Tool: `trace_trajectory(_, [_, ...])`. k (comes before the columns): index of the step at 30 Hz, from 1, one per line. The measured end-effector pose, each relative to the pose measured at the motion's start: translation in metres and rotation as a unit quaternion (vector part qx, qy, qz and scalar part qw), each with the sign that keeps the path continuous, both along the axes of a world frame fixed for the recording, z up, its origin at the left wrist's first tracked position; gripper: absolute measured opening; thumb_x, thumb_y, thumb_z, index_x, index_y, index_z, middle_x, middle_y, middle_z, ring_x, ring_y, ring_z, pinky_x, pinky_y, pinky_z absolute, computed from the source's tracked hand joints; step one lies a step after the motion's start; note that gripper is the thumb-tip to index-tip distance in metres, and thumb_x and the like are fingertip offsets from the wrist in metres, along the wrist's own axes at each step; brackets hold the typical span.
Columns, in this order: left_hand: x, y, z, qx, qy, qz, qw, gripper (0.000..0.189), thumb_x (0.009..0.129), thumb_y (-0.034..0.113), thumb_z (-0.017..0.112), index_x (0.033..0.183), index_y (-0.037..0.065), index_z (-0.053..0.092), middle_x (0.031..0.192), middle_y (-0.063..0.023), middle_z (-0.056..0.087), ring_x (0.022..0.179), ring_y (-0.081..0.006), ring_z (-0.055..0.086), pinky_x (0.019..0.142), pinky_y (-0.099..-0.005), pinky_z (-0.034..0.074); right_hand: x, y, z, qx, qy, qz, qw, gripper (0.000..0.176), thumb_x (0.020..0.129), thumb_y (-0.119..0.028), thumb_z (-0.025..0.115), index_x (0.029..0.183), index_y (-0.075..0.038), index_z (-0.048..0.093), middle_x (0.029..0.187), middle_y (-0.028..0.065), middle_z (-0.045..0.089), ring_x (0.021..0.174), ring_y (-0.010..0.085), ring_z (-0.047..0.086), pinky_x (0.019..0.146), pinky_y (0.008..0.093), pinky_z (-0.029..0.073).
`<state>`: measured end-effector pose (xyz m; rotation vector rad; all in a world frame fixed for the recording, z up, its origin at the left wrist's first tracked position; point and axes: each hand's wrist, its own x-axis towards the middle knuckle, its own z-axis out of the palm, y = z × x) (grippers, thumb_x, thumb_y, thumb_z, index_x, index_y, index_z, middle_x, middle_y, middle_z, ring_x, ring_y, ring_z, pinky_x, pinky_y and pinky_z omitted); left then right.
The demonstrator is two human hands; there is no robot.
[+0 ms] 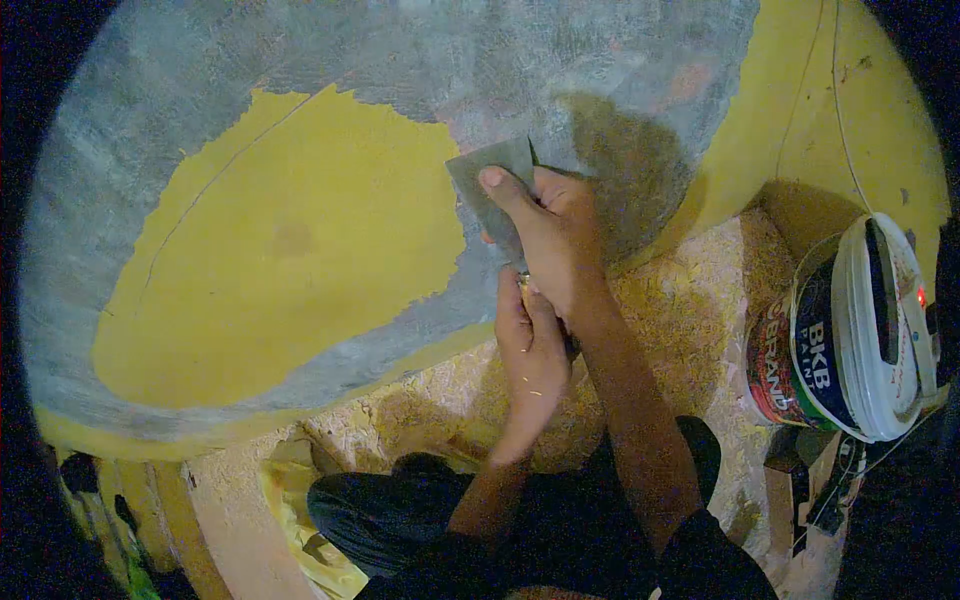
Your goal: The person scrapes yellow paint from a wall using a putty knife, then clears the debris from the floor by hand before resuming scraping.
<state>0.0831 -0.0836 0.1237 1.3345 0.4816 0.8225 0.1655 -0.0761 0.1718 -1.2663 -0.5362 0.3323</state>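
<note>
Well, leftmost I count one yellow patch (290, 260) on the grey wall (650, 50). Beside its right edge is one flat grey piece (484, 203); I judge it thin, light and fairly stiff, best pinched across its faces, clear of the edges. Two hands, close together: my left hand (535, 345) is curled round something small, mostly hidden; my right hand (558, 235) grips the piece, thumb on its face. Far right, one paint bucket (815, 350).

Flat, squarish grey-green sheet (478, 203), tilted, near the yellow patch (290, 240).
</note>
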Motion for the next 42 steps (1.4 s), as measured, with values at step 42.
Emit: trace_trajectory(42, [-0.028,0.019,0.006,-0.020,0.062,-0.073,0.995,0.021,0.092,0.014,0.037,0.110,0.003,0.042,0.055,0.0039,0.039,0.045,-0.0027,0.035,0.039,-0.0193,0.028,-0.020,0.006,0.004,0.006,0.013,-0.088,0.996,0.030,0.082,-0.034,0.058,0.080,-0.004,0.062,0.063,0.0017,0.058,0.051,0.0096,0.053,0.047,0.0247,0.042])
